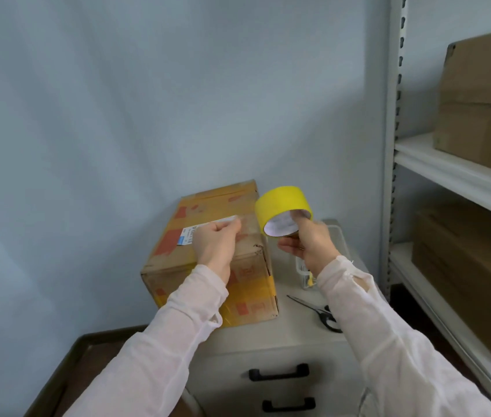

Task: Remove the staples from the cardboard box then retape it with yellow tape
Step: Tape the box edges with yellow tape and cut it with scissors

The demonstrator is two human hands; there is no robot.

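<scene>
**A:** There, the right hand [307,242] has the yellow roll of tape [280,203]. Its fingers are hooked through the core, thumb underneath, and the roll is lifted clear of the table.

**B:** And the left hand [217,242]?

**A:** Curled, fingertips bunched over the top of the brown cardboard box [217,203], just left of the roll. Is it pinching a tape end? Can't tell from here.

**B:** So the staples are out?

**A:** None that I can make out, and they'd be too small to spot anyway. I'd say we're in the taping stage. Glossy yellow bands already sit on the box's near end, below the left wrist, and along its top beyond the knuckles.

**B:** What's left?

**A:** Likely another strip, then a cut. The black-handled steel scissors [319,311] lie on the pale table [283,335] under the right forearm, untouched.
</scene>
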